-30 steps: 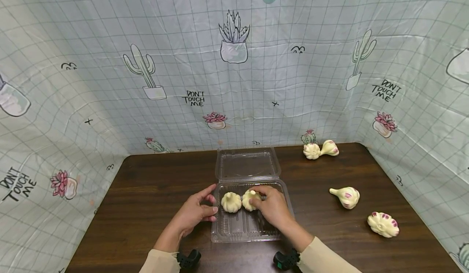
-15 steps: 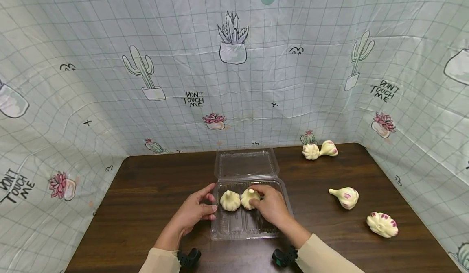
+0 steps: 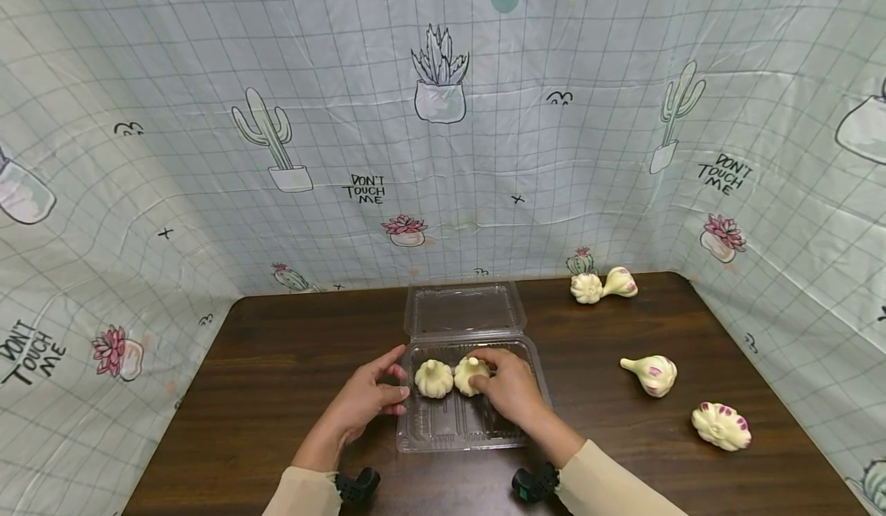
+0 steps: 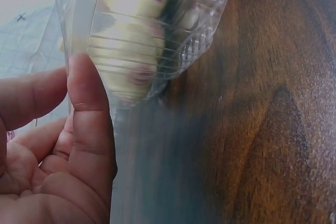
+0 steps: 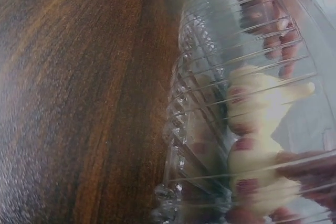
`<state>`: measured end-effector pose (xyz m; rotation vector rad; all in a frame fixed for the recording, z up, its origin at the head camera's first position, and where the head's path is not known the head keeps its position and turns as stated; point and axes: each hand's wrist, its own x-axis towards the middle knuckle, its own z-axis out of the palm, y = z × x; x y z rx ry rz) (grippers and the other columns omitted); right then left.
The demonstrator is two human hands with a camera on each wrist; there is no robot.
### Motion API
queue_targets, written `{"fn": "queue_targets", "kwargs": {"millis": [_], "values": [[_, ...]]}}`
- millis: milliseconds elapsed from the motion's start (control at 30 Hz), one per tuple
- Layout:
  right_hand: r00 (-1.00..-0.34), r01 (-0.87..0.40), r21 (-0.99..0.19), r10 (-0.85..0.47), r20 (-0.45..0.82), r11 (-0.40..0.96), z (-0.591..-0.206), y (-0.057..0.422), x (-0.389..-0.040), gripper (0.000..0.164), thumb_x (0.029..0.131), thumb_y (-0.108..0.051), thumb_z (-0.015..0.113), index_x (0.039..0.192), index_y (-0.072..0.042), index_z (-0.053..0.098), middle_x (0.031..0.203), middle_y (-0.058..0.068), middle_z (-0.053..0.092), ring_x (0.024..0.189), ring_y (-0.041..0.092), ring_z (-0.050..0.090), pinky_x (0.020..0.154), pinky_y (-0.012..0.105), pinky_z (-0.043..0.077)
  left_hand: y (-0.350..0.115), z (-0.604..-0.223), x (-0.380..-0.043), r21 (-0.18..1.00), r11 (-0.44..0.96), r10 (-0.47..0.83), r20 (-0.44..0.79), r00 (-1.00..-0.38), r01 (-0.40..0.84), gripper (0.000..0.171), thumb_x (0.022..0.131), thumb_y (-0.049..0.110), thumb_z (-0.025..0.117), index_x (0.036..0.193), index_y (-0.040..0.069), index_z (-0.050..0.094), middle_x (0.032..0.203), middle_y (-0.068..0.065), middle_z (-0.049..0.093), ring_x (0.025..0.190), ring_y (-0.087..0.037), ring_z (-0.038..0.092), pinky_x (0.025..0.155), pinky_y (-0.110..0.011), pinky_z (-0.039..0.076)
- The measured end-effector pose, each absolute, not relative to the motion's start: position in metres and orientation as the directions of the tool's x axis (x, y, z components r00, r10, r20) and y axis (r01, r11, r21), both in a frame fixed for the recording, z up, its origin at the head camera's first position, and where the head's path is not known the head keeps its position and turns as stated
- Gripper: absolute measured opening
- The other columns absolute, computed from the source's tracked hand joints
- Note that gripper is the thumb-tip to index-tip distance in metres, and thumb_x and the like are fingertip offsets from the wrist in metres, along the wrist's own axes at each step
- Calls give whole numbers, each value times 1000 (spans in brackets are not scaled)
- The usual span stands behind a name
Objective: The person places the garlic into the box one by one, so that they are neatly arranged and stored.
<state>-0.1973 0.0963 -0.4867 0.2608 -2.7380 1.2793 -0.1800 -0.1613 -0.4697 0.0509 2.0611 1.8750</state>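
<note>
In the head view my right hand holds a cream garlic bulb with thumb and fingers, inside a clear plastic clamshell container. Another garlic bulb sits upright just left of it, the two side by side. My left hand is at the container's left rim, index finger and thumb apart and touching the edge. In the left wrist view the thumb lies against the clear wall. Through the ribbed side in the right wrist view, the bulbs show pink patches, and part of my right hand is hidden.
The container's lid lies open toward the back. On the right of the dark wood table are a long-stemmed garlic bulb and a flatter one. Two more bulbs touch at the back right. A printed curtain surrounds the table.
The view shifts very slightly. Both hands, the container and the bulbs keep almost the same places relative to each other.
</note>
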Motion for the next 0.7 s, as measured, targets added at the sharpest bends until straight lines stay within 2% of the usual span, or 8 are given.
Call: {"fn": "queue_targets", "kwargs": {"millis": [333, 700], "values": [[-981, -192, -754, -102, 164, 628, -484, 96, -196, 35, 78, -4, 86, 112, -12, 81, 108, 12, 74, 99, 24, 67, 86, 45, 55, -162, -470, -179, 971, 116, 262, -235, -936, -211, 78, 97, -12, 63, 166, 5, 31, 125, -17, 46, 73, -15, 60, 68, -25, 59], [-978, -204, -761, -99, 182, 616, -479, 99, -194, 41, 78, -6, 86, 119, -9, 79, 117, 14, 75, 110, 31, 68, 93, 51, 55, -160, -473, -182, 971, 113, 251, -232, -940, -210, 78, 96, -12, 63, 166, 5, 33, 123, -16, 47, 71, -15, 61, 68, -25, 59]]}}
